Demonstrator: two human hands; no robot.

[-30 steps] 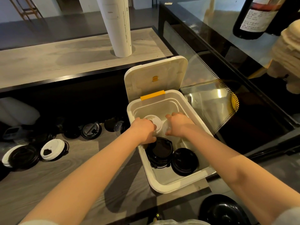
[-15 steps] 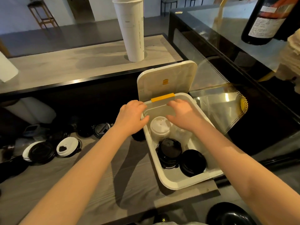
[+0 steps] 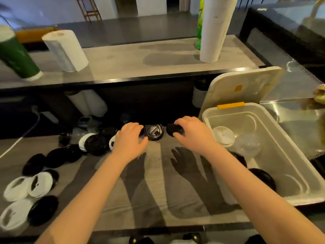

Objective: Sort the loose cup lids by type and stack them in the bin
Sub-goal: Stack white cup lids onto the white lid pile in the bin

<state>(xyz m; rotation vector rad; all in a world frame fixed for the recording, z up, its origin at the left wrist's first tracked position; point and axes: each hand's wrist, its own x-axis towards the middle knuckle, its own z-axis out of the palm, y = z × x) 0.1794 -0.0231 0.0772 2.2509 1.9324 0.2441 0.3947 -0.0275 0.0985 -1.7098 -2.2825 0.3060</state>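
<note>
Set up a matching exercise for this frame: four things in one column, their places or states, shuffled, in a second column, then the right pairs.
Things:
1. round black plastic cup lid with a sip flap
2. stack of white plastic cup lids
3. white paper towel roll
4. second black plastic cup lid, right of the first

Places or states:
A. inside the translucent plastic bin
B. gripped by the right hand
C. standing on the raised grey shelf
D. lying free on the wooden counter, beside the open left hand

Pairs: 1-D; 2-A; 3-C; 4-B.
</note>
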